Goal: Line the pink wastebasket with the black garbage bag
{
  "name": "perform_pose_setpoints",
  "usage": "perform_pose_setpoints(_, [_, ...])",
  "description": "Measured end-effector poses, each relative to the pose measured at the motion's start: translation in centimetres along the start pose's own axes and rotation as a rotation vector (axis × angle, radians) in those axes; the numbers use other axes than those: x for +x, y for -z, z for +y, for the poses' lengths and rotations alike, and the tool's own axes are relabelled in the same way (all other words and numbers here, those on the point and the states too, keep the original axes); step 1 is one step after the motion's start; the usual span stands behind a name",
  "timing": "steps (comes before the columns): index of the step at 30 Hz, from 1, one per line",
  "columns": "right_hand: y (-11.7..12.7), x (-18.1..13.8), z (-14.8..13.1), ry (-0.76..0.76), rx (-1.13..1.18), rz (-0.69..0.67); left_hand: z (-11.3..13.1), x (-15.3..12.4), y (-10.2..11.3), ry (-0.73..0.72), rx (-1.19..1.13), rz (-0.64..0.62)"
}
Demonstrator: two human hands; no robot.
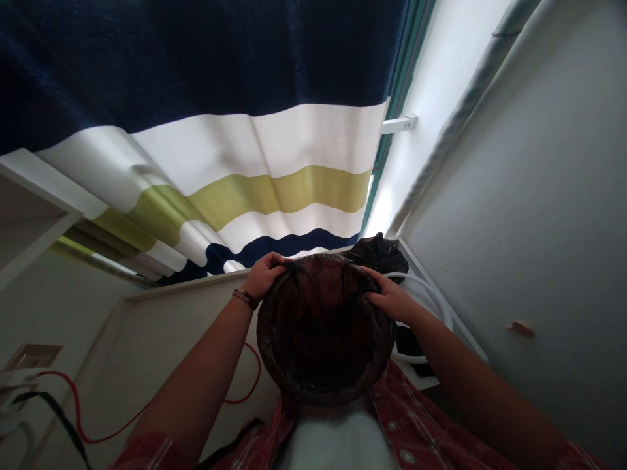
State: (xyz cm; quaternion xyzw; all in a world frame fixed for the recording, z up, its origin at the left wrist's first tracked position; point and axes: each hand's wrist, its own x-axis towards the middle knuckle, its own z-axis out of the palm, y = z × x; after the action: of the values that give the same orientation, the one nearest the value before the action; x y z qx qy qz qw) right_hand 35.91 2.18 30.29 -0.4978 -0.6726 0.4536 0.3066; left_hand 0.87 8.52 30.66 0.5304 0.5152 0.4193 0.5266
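A round bin lined with a black plastic bag (326,339) is close in front of my chest, its mouth facing up toward me. The bag is folded outward over the rim all around. On the far left of that rim, my left hand (264,279) is closed around the edge, with a beaded bracelet at the wrist. My right hand (392,297) grips the far right of the rim, its thumb on the inner side of the bag. The inside is dark, and I cannot make out its bottom.
A bunched black plastic bag (377,253) lies in the corner behind the bin, beside a white hoop-like ring (443,303). A striped curtain (274,143) hangs ahead, and a wall (529,215) rises at right. A red cable (76,398) runs along the lower left.
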Motion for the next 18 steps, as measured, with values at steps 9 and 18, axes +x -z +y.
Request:
perform_pose_setpoints(9, [0.1, 0.2, 0.1, -0.101, -0.102, 0.030, -1.9, -0.6, 1.1, 0.199, 0.087, -0.087])
perform_pose_setpoints(18, [0.0, -0.1, -1.1, -0.173, -0.324, 0.077, 2.0, -5.1, -0.9, -0.203, 0.539, -0.076])
